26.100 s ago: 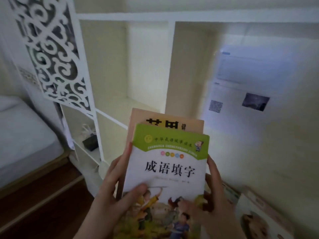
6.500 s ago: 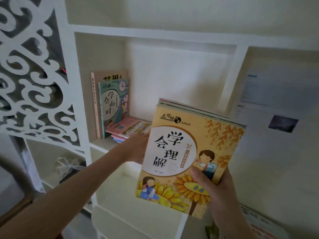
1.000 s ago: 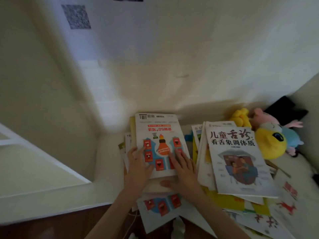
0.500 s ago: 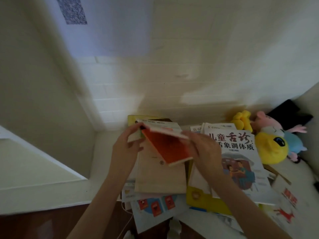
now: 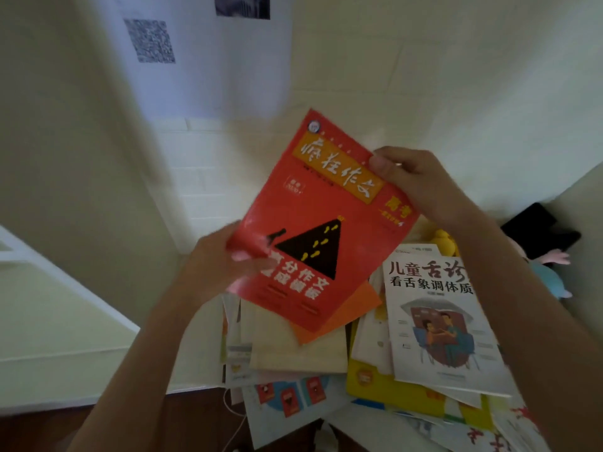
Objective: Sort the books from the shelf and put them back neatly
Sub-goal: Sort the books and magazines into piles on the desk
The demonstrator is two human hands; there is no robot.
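Observation:
I hold a red book [image 5: 323, 220] with a black triangle on its cover, tilted up above the pile. My left hand [image 5: 222, 262] pinches its lower left edge, the thumb on the cover. My right hand [image 5: 414, 181] grips its upper right corner. An orange sheet or book [image 5: 346, 318] shows just beneath the red one. Under them lies a cream book [image 5: 293, 347] on a loose pile. To the right lies a white book [image 5: 437, 324] with black title characters, on top of a yellow book [image 5: 385, 383].
Plush toys [image 5: 551, 275] sit at the right by the wall. A white shelf edge [image 5: 65, 282] runs at the left. Papers with a QR code [image 5: 150, 40] hang on the wall. Loose sheets [image 5: 287, 399] and a white cable [image 5: 235, 419] lie near the dark floor.
Both hands lifted the top book from the pile, turned it over and raised it, so its red cover now faces me. The camera tilted slightly upward.

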